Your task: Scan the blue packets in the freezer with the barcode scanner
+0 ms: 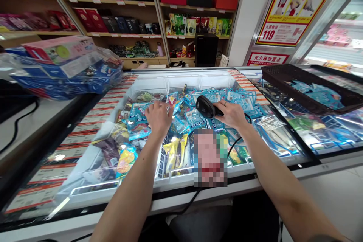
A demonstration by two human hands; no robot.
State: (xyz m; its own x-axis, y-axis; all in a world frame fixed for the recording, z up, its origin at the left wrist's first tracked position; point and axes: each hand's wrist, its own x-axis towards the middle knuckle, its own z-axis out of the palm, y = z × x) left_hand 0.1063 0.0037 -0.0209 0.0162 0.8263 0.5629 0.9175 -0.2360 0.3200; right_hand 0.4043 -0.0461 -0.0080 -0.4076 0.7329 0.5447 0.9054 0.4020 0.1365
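My right hand [231,113] grips a black handheld barcode scanner [204,106] by its handle, the head turned to the left over the packets. A cable [235,144] hangs from it toward the front edge. To the left, my left hand [159,118] is over the freezer goods with its thumb apart from the fingers, near a blue packet [139,133]. Whether the fingertips touch a packet cannot be made out. Beneath both hands, a pile of light-blue packets [195,118] lies in the chest freezer [150,83]. Yellow ice-cream packets [171,155] lie nearer to me.
At left, boxes in clear and blue plastic [68,64] stand on the counter. A dark basket [300,83] with more blue packets rests on the freezer's right side. Behind are stocked shelves [119,2]. A pixelated patch hides part of the front.
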